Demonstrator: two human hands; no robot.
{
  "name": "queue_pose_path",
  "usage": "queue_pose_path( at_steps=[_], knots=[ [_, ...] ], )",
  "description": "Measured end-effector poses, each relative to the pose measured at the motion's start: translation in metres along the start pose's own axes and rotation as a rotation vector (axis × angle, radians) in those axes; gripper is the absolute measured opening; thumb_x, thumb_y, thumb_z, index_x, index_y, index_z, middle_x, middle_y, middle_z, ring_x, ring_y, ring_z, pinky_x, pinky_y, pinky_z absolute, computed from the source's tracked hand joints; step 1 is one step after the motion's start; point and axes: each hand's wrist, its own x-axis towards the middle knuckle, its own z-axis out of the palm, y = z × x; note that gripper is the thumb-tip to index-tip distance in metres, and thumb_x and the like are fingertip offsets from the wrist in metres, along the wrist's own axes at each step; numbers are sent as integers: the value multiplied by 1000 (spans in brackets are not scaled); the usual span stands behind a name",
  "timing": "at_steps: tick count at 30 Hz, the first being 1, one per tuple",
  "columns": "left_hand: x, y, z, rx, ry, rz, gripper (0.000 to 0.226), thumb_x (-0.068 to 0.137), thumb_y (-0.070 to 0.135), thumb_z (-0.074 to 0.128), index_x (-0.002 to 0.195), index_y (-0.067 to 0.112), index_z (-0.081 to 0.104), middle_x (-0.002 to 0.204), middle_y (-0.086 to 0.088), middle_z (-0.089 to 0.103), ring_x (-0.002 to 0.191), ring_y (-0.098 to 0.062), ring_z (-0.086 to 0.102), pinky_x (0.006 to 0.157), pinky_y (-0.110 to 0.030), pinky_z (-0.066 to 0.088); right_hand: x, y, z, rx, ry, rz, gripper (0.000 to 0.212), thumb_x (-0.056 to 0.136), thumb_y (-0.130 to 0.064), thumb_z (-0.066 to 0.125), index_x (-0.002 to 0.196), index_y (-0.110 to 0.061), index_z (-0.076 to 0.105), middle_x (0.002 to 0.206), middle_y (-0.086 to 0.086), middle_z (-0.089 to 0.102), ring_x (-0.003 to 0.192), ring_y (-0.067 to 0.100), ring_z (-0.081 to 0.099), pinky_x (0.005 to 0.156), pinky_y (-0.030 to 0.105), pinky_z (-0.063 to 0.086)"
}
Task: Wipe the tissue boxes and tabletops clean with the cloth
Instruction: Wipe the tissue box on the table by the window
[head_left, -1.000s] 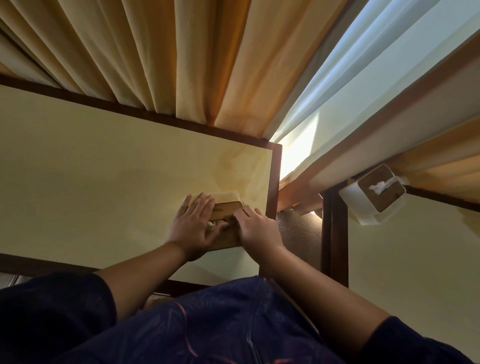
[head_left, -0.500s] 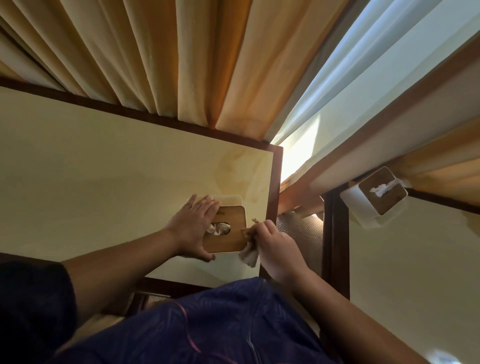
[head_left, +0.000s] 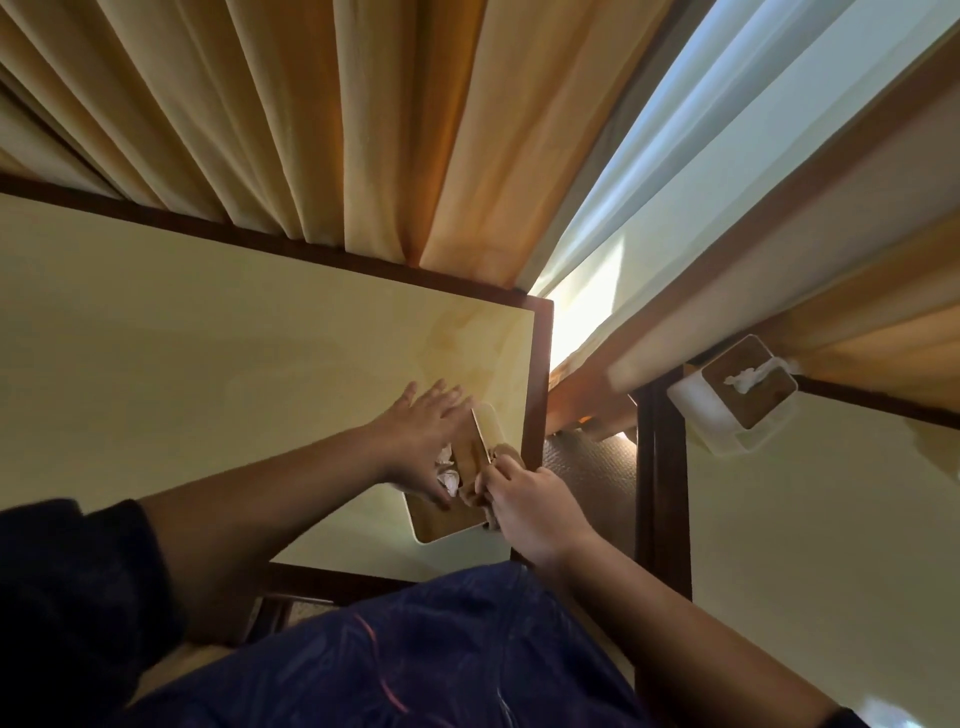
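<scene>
A white tissue box with a wooden lid (head_left: 475, 452) stands tipped up on its edge at the right end of the cream tabletop (head_left: 208, 364), and white tissue (head_left: 448, 475) shows at its opening. My left hand (head_left: 421, 436) lies against the lid side with fingers spread and steadies the box. My right hand (head_left: 530, 512) presses a small cloth (head_left: 490, 519) to the near side of the box; my fingers hide most of the cloth. A second white tissue box (head_left: 737, 402) stands upright on the right table (head_left: 810, 545), untouched.
Both tables have dark wooden frames, and a narrow gap between them shows carpeted floor (head_left: 587, 467). Orange curtains (head_left: 311, 130) hang along the far edge of the left table, with a bright window (head_left: 675, 208) to their right. My body is close to the near edge.
The tissue box lay flat with its lid up; now it is tipped up on its edge. My left hand moved to its lid side, and my right hand with the cloth came to its near side.
</scene>
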Motion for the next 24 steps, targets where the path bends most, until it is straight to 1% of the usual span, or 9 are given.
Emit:
queue_pose_path(
  at_steps=[3, 6, 8, 11, 15, 17, 19, 21, 24],
  knots=[
    [-10, 12, 31, -275, 234, -233, 103, 97, 65, 48, 165, 9, -5, 174, -9, -4, 160, -26, -10, 129, -42, -7, -3, -4, 11, -25, 60, 51, 20, 93, -23, 74, 112, -22, 69, 110, -3, 68, 84, 22, 71, 70, 36, 55],
    [-14, 23, 65, -343, 379, -318, 93, 99, 66, 24, 165, 8, -5, 174, -11, -6, 159, -24, -15, 128, -39, -10, -6, -10, 11, -4, 136, 111, 15, 86, -24, 83, 97, -24, 72, 97, -7, 72, 67, 17, 68, 57, 29, 47],
    [-10, 27, 79, -372, 468, -338, 89, 98, 63, 17, 165, 7, 2, 174, -11, 0, 160, -24, -11, 129, -40, -8, -7, -12, 11, -2, 147, 132, 11, 88, -23, 80, 96, -24, 73, 98, -7, 73, 68, 16, 69, 59, 26, 43],
    [-4, 27, 85, -384, 600, -339, 75, 104, 51, 20, 163, 4, 21, 171, -14, 19, 160, -27, 6, 129, -41, 0, -5, -14, 6, -11, 70, 147, 10, 98, -28, 69, 107, -25, 74, 107, -7, 72, 80, 17, 71, 68, 29, 49],
    [-1, 24, 89, -349, 608, -332, 68, 107, 43, 23, 161, 1, 26, 168, -17, 26, 159, -30, 14, 129, -42, 4, 22, -19, -16, 45, -17, 252, 18, 103, -31, 60, 104, -20, 75, 96, -4, 69, 78, 19, 64, 75, 35, 56],
    [-1, 25, 88, -345, 599, -332, 70, 106, 44, 15, 161, 1, 24, 169, -16, 24, 160, -29, 11, 128, -41, 1, 42, -22, -29, -2, -15, 297, 17, 101, -20, 59, 102, -18, 76, 92, 0, 70, 78, 23, 66, 74, 35, 56],
    [-2, 27, 86, -353, 573, -331, 70, 107, 44, 8, 164, 3, 15, 172, -13, 15, 161, -26, 0, 128, -39, -6, 64, -23, -41, -20, -2, 343, 19, 99, -11, 60, 102, -19, 77, 92, 3, 73, 82, 28, 70, 72, 35, 57],
    [-4, 26, 87, -351, 569, -324, 68, 108, 44, 8, 165, 6, 11, 173, -9, 9, 161, -22, -6, 128, -36, -10, 86, -24, -51, -23, -13, 377, 17, 99, -9, 63, 106, -19, 76, 96, 3, 73, 85, 28, 70, 70, 34, 55],
    [-5, 19, 84, -375, 602, -292, 66, 109, 43, 15, 164, 7, 18, 173, -9, 15, 161, -21, -1, 128, -35, -8, 107, -27, -58, -27, 17, 376, 17, 100, -8, 63, 107, -18, 75, 94, 2, 71, 80, 26, 67, 67, 32, 51]
  ],
)
